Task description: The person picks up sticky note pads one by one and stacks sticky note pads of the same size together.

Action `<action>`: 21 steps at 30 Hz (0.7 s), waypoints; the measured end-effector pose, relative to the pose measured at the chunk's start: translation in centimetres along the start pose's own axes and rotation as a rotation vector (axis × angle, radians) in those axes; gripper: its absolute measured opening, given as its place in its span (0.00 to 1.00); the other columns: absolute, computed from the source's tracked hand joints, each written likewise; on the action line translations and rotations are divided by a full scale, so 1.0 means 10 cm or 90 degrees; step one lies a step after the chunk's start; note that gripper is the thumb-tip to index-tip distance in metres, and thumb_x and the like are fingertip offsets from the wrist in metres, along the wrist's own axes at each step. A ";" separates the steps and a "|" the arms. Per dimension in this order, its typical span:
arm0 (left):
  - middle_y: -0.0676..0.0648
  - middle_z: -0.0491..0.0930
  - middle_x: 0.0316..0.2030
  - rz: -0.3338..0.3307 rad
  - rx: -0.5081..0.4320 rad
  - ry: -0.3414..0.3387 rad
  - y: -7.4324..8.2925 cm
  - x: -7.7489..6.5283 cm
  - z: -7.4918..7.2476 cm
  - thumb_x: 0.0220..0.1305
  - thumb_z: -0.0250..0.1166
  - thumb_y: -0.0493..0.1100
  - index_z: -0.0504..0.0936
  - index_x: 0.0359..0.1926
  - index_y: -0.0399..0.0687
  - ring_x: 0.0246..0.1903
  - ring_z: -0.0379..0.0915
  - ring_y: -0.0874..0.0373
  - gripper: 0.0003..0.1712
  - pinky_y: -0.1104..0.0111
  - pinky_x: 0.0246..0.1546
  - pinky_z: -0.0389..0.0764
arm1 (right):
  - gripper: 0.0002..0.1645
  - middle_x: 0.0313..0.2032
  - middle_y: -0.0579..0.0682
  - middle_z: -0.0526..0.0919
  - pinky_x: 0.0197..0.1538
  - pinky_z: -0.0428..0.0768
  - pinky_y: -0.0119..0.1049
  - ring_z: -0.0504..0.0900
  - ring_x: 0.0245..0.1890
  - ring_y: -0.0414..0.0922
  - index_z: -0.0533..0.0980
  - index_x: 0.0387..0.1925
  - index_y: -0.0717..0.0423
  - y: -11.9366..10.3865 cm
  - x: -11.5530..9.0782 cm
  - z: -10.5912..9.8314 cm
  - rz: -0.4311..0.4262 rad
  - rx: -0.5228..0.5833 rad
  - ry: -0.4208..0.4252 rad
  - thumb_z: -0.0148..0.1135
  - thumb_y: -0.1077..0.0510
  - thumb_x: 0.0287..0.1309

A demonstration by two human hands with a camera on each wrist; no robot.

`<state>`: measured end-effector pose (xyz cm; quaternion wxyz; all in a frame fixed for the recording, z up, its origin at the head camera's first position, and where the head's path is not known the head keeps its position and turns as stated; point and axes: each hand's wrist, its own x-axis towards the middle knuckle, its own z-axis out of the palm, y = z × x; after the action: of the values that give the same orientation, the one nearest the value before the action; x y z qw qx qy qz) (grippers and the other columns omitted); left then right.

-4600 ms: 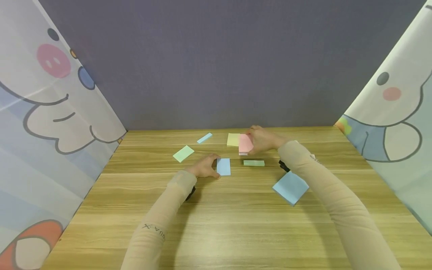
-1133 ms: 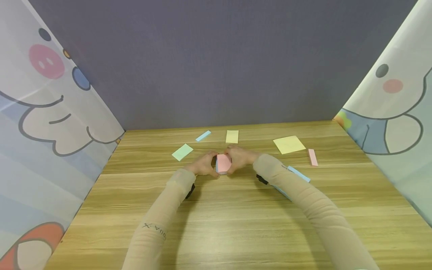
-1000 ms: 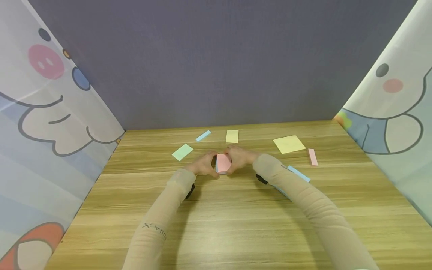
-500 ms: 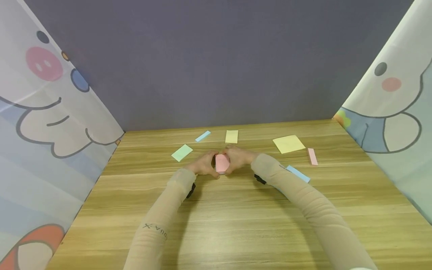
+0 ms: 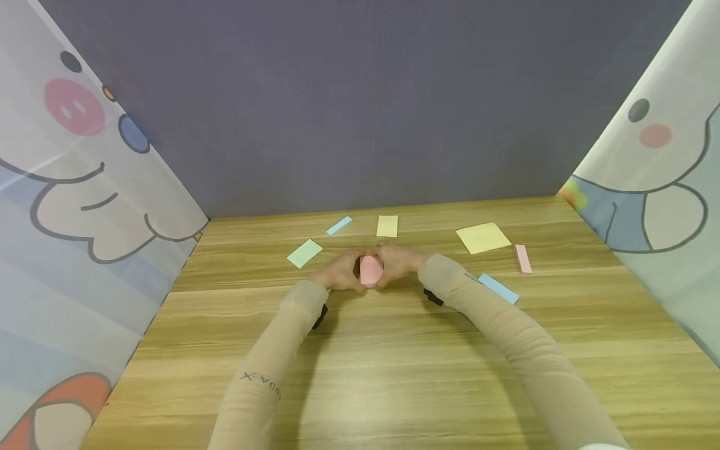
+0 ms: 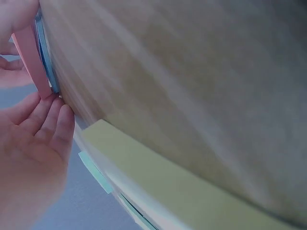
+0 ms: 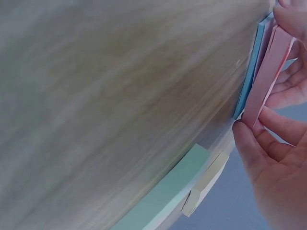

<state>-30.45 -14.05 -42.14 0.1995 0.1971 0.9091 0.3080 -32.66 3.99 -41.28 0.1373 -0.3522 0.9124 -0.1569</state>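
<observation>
A pink sticky note pad (image 5: 370,271) lies squarely over a blue pad (image 6: 46,57) in the middle of the table, the blue one hidden from above. My left hand (image 5: 342,274) holds the stack's left side, thumb at the near edge and fingertips at the far edge. From the other side my right hand (image 5: 400,262) pinches the pink pad between thumb and fingers. A thin purplish layer shows between pink and blue in the right wrist view. The hands face each other, their fingertips close together.
Around the wooden table (image 5: 360,375) lie a small yellow pad (image 5: 387,226), a green pad (image 5: 304,254), a blue strip pad (image 5: 339,225), a large yellow pad (image 5: 483,238), a pink strip pad (image 5: 523,259) and a wider blue strip (image 5: 497,289). A grey panel (image 5: 360,112) stands behind.
My right hand has carried the pink pad from beside the small yellow pad onto the blue one. Over the last second the pink pad has shifted slightly left, covering the blue edge.
</observation>
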 end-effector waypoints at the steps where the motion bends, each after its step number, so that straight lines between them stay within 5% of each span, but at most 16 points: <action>1: 0.45 0.60 0.64 0.000 0.008 0.002 0.00 0.00 0.00 0.39 0.76 0.39 0.54 0.68 0.44 0.59 0.62 0.51 0.56 0.59 0.60 0.66 | 0.39 0.45 0.50 0.73 0.45 0.75 0.36 0.72 0.42 0.44 0.73 0.51 0.56 0.00 0.00 0.00 0.002 0.001 -0.002 0.74 0.47 0.34; 21: 0.43 0.60 0.64 0.007 0.010 0.015 0.00 -0.01 0.01 0.40 0.75 0.38 0.55 0.68 0.43 0.61 0.60 0.49 0.54 0.57 0.62 0.63 | 0.41 0.46 0.51 0.72 0.48 0.74 0.36 0.70 0.44 0.44 0.73 0.52 0.55 0.00 0.03 0.03 0.008 -0.008 -0.013 0.75 0.45 0.33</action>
<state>-30.36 -14.03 -42.18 0.1857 0.2004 0.9127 0.3039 -32.77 3.79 -41.58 0.1457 -0.3489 0.9141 -0.1467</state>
